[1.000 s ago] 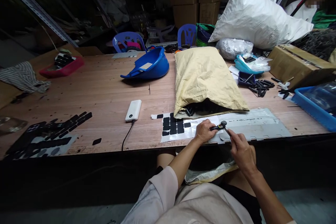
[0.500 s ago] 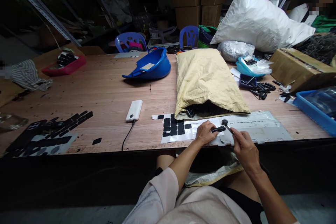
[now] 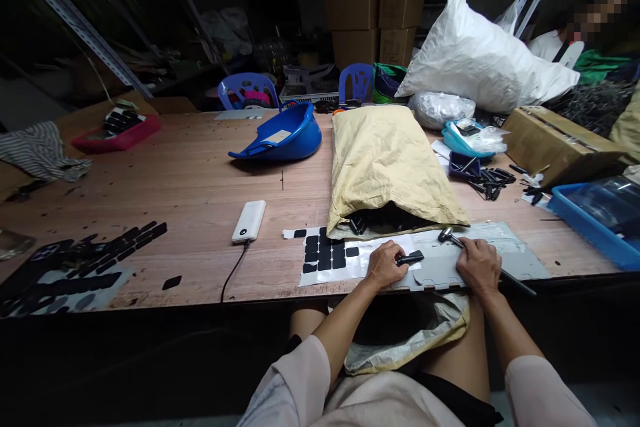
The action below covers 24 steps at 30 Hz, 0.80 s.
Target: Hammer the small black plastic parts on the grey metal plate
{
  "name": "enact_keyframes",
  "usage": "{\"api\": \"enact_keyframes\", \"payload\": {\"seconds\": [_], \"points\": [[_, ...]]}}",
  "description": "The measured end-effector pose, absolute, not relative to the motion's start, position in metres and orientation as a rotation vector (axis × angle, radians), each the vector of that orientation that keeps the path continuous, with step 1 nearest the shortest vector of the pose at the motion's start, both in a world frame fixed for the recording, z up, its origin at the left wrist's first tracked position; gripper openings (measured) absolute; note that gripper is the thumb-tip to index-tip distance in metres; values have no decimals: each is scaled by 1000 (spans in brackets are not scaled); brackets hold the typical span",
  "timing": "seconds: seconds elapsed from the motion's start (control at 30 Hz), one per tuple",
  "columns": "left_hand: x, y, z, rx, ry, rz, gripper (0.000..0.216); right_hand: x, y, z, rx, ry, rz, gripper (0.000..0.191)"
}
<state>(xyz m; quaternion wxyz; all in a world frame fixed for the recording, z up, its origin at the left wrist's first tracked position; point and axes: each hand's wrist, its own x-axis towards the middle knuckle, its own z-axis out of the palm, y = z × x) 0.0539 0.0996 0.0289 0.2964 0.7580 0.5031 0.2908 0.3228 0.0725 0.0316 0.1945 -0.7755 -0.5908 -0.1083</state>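
Observation:
My left hand rests at the table's front edge, its fingers closed round a short black tube-like piece that points right. Just to the right, my right hand grips a small hammer. The hammer's head lies low over a grey sheet, while its dark handle sticks out past the palm. White backing paper with rows of black rounded pads lies left of my hands. Behind them a yellowish sack opens toward me, with black pieces inside.
A white power bank with a cable lies to the left. Farther back stands a blue scoop-like basin. On the right are loose black pieces, a cardboard box and a blue tray. An open sack hangs at my lap.
My right hand has moved slightly right and lowered toward the table, tilting the hammer flatter and away from the black piece. My left hand keeps hold of that piece. The view has shifted slightly.

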Motion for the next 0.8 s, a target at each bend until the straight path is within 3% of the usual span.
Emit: {"api": "enact_keyframes", "payload": {"seconds": [0.23,0.37,0.53,0.67,0.8], "points": [[33,49,36,2095,1023,871,15,313,70,32,-2188,-1646,-333,30],[7,1,21,2242,891,622,16,313,70,32,-2203,-1631,-355,31],[-7,-21,15,2211,1101,232,39,314,71,30,-2188,-1628,-351,31],[12,-10,50,2208,1036,400,42,314,71,29,-2178,-1628,-347,34],[55,17,118,2136,937,812,94,318,69,27,-2169,-1612,-346,35]]}}
